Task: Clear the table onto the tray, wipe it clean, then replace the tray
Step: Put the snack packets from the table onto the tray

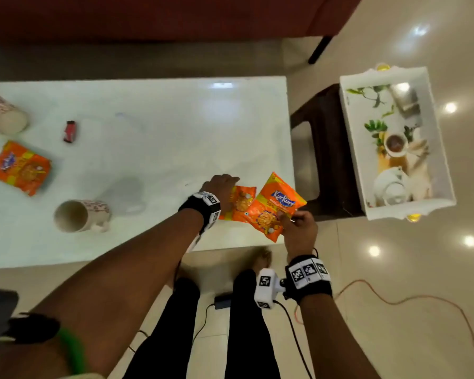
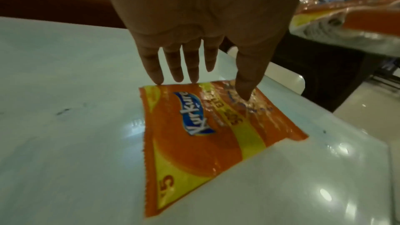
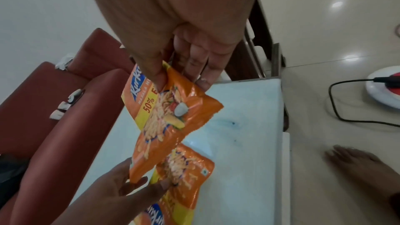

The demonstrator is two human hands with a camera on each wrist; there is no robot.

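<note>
Near the right front corner of the white table [image 1: 162, 127] lies a flat orange snack packet [image 1: 241, 202] [image 2: 194, 143] [image 3: 186, 174]. My left hand [image 1: 225, 184] [image 2: 216, 83] touches its far edge with straight fingers, the thumb tip pressing on it. My right hand [image 1: 288, 217] [image 3: 181, 81] pinches a second orange packet [image 1: 277, 209] [image 3: 168, 122] by one end and holds it lifted over the table's corner. The white tray [image 1: 350, 138] with a printed bottom sits on a dark stool [image 1: 329, 149] right of the table.
On the left part of the table lie a third orange packet [image 1: 19, 168], two mugs on their sides [image 1: 80, 216] [image 1: 3, 113] and a small red wrapper [image 1: 70, 131]. A red sofa [image 1: 148, 15] stands behind. Cables [image 1: 422, 299] run over the floor by my feet.
</note>
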